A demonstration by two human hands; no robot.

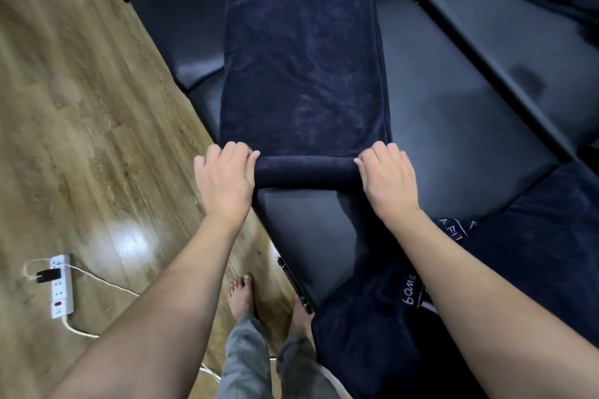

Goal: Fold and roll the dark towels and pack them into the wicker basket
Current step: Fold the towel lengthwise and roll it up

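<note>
A dark navy towel (pixel 301 52), folded into a long strip, lies flat on the black sofa seat (pixel 453 126) and runs away from me. Its near end is rolled into a tight tube (pixel 306 172). My left hand (pixel 223 176) grips the tube's left end with curled fingers. My right hand (pixel 387 176) grips the right end the same way. More dark towels (pixel 518 253), one with white lettering, lie heaped on the seat at the lower right. No wicker basket is in view.
The sofa's front edge (pixel 275 236) runs diagonally beside my bare feet (pixel 241 296). Wooden floor (pixel 81 107) fills the left side. A white power strip (pixel 60 285) with a cord lies on the floor at lower left.
</note>
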